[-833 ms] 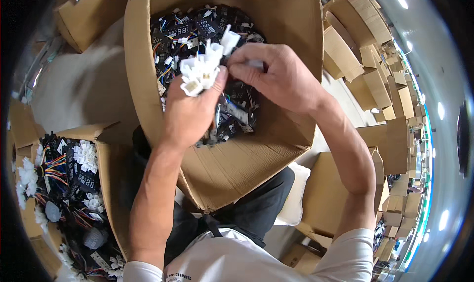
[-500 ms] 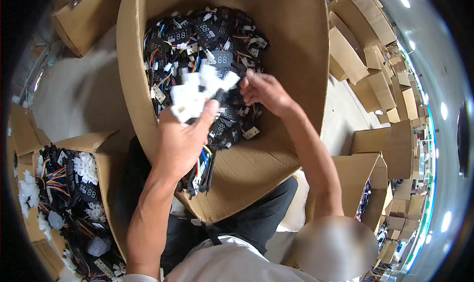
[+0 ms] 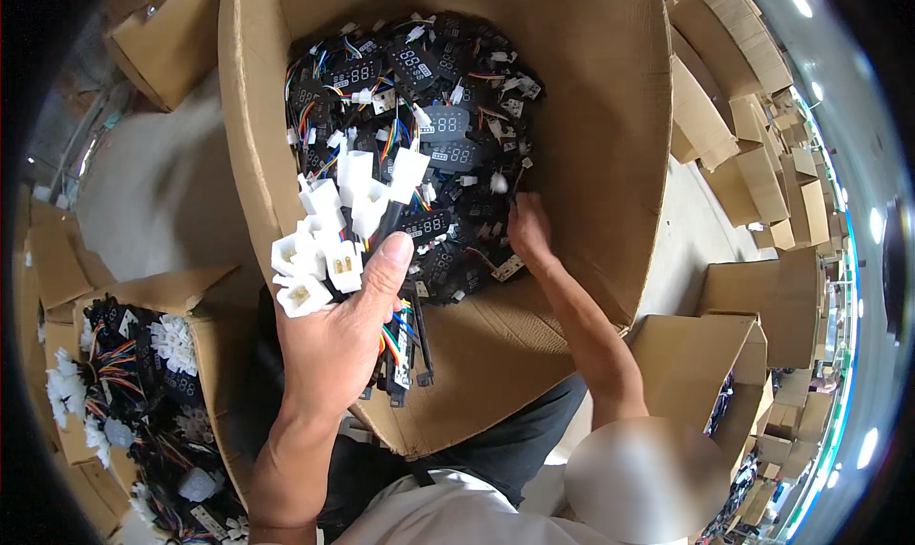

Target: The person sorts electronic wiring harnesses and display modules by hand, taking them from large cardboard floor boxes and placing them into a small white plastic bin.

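My left hand (image 3: 334,345) is closed round a bunch of wired display boards. Their white plug connectors (image 3: 326,206) fan out above the thumb, while coloured wires and dark board ends (image 3: 405,354) hang below the fist. Inside the big cardboard box (image 3: 596,97) lies a heap of black display boards (image 3: 444,123) with coloured wires and small white plugs. At the right edge of that heap, my right hand (image 3: 530,228) has its fingers pinched together near a thin lead. What lies between those fingertips is too small to make out.
To the lower left, an open carton (image 3: 212,392) holds more wired boards and bundles of white plugs. Several brown cartons (image 3: 762,307) stand along the right side. Another carton (image 3: 167,49) is at the upper left, beside grey floor (image 3: 181,183).
My right hand has moved away from the white connectors, down and right to the heap's edge. My left hand has shifted slightly left and down with the bunch, and the connectors now spread apart.
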`<state>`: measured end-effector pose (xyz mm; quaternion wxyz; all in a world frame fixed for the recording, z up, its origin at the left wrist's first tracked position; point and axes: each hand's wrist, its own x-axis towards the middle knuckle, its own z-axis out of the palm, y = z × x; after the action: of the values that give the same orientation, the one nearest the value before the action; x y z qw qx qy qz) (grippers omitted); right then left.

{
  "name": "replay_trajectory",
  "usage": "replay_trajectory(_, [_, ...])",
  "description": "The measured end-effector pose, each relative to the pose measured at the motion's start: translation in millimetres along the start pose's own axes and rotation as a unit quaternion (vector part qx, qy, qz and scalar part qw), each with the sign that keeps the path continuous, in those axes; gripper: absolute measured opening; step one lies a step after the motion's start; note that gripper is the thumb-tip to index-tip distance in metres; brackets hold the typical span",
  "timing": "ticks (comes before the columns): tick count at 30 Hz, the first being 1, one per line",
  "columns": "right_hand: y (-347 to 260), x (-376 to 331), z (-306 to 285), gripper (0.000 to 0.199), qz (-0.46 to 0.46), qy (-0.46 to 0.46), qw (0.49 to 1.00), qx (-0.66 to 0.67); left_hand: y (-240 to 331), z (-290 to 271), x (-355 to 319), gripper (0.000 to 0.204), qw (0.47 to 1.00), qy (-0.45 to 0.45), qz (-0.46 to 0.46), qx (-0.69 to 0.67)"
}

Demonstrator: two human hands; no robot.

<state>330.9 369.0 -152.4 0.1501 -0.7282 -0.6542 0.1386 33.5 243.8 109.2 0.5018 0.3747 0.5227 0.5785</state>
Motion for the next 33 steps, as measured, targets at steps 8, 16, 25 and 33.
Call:
replay_trajectory(8, [-27.7, -52.9, 45.2, 0.017, -0.233, -0.122, 0.941, -0.213, -10.4, 9.6, 1.8, 0.022, 0.999, -0.022, -0.019, -0.023])
replay_trajectory(16, [30.5, -39.0, -40.8, 0.028, 0.075, -0.064, 0.942, 0.321, -23.9, 20.5, 4.6, 0.017, 0.996, -0.054, 0.023, -0.066])
replay_trajectory(25, [-178.9, -150.3, -145.0, 0.019, -0.196, 0.095, 0.954, 0.207, -57.8, 41.5, -17.9, 0.043, 0.993, -0.110, 0.009, -0.050])
replay_trajectory(33, [-149.5, -85.1, -162.0, 0.009, -0.294, 0.110, 0.887, 0.337, -43.8, 10.0, -7.9, 0.036, 0.993, -0.023, -0.030, -0.109])
